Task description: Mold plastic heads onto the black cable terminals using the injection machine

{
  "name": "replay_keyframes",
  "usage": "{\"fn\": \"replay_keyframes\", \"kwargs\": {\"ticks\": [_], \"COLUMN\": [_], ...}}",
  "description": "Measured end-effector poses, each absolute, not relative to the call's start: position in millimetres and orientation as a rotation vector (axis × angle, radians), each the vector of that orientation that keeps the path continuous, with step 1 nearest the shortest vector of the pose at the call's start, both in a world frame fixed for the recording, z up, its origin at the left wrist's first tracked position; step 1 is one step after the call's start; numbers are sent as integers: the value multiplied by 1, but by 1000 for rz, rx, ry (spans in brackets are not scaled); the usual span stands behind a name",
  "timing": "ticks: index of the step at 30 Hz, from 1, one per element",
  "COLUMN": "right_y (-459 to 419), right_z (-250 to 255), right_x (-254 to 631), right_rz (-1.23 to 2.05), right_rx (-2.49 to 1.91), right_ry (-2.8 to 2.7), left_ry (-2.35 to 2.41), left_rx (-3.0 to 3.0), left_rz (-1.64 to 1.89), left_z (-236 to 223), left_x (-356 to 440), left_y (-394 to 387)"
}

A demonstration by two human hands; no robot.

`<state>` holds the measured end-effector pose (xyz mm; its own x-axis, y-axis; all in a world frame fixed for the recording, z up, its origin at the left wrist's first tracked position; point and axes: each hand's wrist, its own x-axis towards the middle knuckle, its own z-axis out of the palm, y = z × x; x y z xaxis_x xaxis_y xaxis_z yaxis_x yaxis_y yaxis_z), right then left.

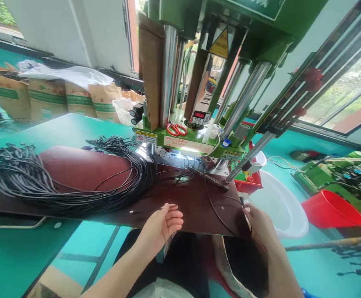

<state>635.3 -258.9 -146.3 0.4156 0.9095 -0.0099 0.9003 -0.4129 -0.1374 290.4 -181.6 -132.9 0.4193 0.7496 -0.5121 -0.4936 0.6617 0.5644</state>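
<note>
While a thin black cable (209,193) is pinched by the right hand (259,223) at the brown board's (193,209) right edge, the left hand (164,223) is held half-open near a white-tipped cable (131,212); whether that is gripped cannot be told. Black cables (106,200) are bundled leftward, before the green press (162,140).

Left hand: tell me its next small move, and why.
Probably close the left hand's fingers lightly on the white-tipped cable. The cable lies on the brown board and runs up to the thumb side, while the other fingers look loosely open. Whether thumb and forefinger already pinch it, I can't tell.
</note>
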Motion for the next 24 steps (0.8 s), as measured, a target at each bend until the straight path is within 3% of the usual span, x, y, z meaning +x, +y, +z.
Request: {"fn": "replay_keyframes", "kwargs": {"ticks": [5,10,16,24], "right_y": [-253,-261,-258,-253], "right_z": [-154,-159,-171,-171], "right_x": [625,585,556,566], "right_rz": [-185,-455,-367,-292], "right_rx": [-2214,-2144,-2134,-2137], "right_ry": [-1644,-1608,-1646,-1677], "left_ry": [901,955,295,-161], "left_rx": [418,1543,3042,3295], "left_rz": [584,692,758,582], "left_z": [-136,-155,-189,-187], "left_x": [293,277,283,287], "left_y": [-173,-175,-143,-119]}}
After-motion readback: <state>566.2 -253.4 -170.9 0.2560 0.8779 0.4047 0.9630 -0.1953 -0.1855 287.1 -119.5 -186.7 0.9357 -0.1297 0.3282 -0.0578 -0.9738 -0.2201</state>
